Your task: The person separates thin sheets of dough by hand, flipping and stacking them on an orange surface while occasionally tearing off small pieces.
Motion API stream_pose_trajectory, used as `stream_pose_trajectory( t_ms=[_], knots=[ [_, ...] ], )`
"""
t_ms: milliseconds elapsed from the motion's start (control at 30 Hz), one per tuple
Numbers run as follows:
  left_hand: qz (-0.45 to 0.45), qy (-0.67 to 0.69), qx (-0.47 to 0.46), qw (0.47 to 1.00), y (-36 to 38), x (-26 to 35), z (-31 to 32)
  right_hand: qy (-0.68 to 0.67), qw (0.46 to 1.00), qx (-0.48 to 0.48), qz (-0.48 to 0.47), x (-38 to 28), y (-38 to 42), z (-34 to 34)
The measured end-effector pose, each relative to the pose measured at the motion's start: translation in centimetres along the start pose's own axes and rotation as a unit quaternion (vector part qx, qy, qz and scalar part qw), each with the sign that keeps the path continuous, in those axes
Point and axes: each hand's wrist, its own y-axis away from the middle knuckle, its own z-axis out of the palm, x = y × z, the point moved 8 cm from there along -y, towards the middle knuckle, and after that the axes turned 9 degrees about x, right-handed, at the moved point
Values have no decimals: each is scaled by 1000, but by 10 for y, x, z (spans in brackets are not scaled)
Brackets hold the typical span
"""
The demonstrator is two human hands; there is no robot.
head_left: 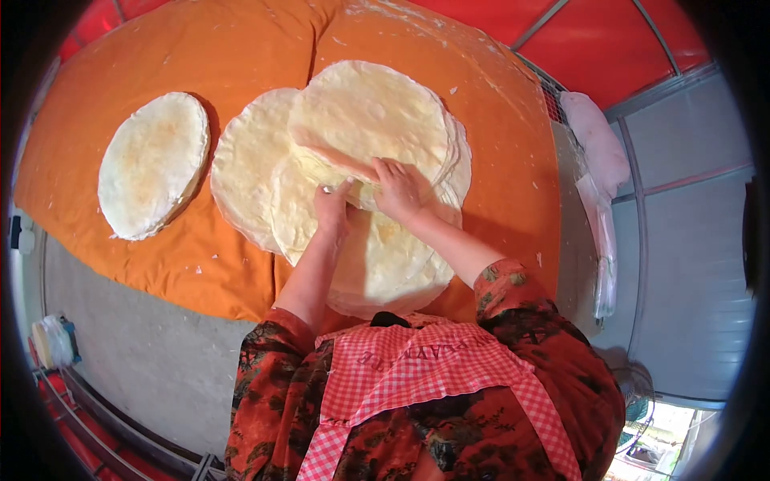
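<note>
Large, thin round flatbreads (pixel 377 104) lie in overlapping piles on an orange cloth (pixel 513 184). My left hand (pixel 331 205) pinches the near edge of the upper flatbreads, thumb on top, with a ring on one finger. Beside it, my right hand (pixel 397 191) is curled over the same edge, its fingers on the upper surface. Between the hands that edge is lifted and bent back, so several thin layers show. More flatbread (pixel 389 256) lies beneath my wrists, and another part of the pile (pixel 253 168) spreads out to the left.
A separate stack of flatbreads (pixel 152 164) rests on the cloth at the left. Past the right edge of the cloth hang clear plastic bags (pixel 597 232). A fan (pixel 634 405) stands at the lower right. Grey floor (pixel 152 337) shows at the lower left.
</note>
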Motion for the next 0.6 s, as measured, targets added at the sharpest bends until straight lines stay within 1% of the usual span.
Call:
stream_pose_trajectory(
  t_ms=[33,100,133,167,233,267,333,367,433,467,500,567,600],
  knots=[
    [7,1,-5,1000,-2,-1,-1,-1,999,31,-10,-1,-2,-2],
    [10,1,-18,1000,-4,1,-2,-36,989,-80,123,24,-20,10],
    [6,1,-26,1000,-3,3,-1,-53,971,-135,188,36,-35,10],
    [-3,1,-34,999,-1,1,-1,-40,974,-149,166,52,-69,2],
    [-11,1,-12,1000,8,5,0,-28,990,-107,89,52,-124,-56],
    [-11,3,-2,1000,9,8,2,-29,998,-46,29,25,-149,-104],
    [-11,25,-21,999,0,0,1,10,999,-47,7,-9,-156,-144],
    [-10,37,-30,999,-6,-4,1,30,998,-48,-6,-20,-153,-152],
    [-6,29,-49,998,-12,-8,0,85,992,-97,-2,10,-120,-94],
    [-3,26,-56,998,-12,-7,-1,86,993,-85,14,12,-96,-71],
    [-24,45,-61,997,-8,-5,-1,86,993,-75,31,11,-68,-47],
    [-69,77,-70,992,8,3,-4,62,990,-121,35,26,-20,18],
    [-68,85,-80,991,13,6,-4,34,997,-66,-5,13,-13,13]
  ],
)
